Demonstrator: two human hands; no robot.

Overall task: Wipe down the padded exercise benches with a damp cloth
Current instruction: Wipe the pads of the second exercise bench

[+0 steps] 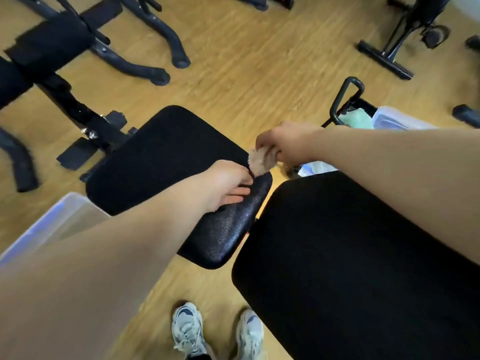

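Cloth: small beige fluffy rag [260,162] hung bunched over far corner of black textured padded bench seat [168,157], between both hands. Right hand [284,145] curled round its upper end, pinching it, likely to pull it taut or refold for a fresh face. Left hand [227,187] lay on pad at rag's lower end; grip blurred, could not tell. Larger black back pad [363,255] stood just beside, probably next. Green towel [357,120] lay spare beyond.

Fuzzy tan cloth [260,162], grainy glossy black bench pad [228,229], wood-grain floor [246,61].
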